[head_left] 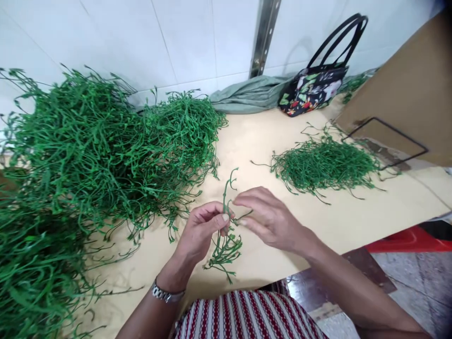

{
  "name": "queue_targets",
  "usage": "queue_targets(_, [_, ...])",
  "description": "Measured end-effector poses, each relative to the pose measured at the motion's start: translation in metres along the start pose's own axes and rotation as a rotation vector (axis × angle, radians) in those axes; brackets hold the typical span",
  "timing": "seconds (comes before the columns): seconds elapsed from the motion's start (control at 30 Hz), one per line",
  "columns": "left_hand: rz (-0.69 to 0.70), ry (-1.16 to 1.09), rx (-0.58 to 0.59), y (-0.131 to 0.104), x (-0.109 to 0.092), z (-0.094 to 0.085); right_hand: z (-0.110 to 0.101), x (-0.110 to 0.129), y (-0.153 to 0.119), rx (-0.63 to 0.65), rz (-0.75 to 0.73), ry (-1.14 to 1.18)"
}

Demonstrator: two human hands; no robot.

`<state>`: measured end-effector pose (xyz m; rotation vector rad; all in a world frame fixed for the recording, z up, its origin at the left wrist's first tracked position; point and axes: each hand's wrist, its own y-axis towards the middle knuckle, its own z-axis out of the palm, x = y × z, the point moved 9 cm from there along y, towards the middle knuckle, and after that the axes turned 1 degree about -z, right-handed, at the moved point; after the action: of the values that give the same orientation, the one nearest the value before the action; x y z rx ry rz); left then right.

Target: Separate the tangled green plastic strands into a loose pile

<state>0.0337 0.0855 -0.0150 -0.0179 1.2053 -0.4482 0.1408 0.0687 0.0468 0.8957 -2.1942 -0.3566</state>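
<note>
My left hand [202, 231] pinches a thin green plastic plant stem [225, 194] between thumb and fingers, its branched top pointing up. To its right is my right hand [275, 220], thumb and fingers apart around a small side branch; whether the fingertips touch it is hard to tell. Below my left hand, a bunch of branched green tips [226, 254] shows against the table; I cannot tell if it joins the held stem.
A large heap of green stems [102, 150] covers the table's left side. A smaller pile [328, 165] lies right, by a cardboard box [406, 89] and a bent black wire [399, 128]. Along the wall are a grey-green cloth [250, 94] and a floral handbag [314, 92].
</note>
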Motion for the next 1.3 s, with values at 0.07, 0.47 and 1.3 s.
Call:
queue_targets(0.07, [0.007,-0.013,-0.016,0.000,0.002,0.001,0.017,0.002,-0.001,-0.016,-0.001,0.084])
queue_targets(0.47, [0.085,0.112,-0.100,-0.002,0.007,-0.006,0.018,-0.010,-0.015,-0.123,0.158,0.271])
queue_targets(1.3, [0.048,0.138,0.033,-0.009,0.021,0.003,0.032,-0.026,-0.033,-0.289,0.385,0.622])
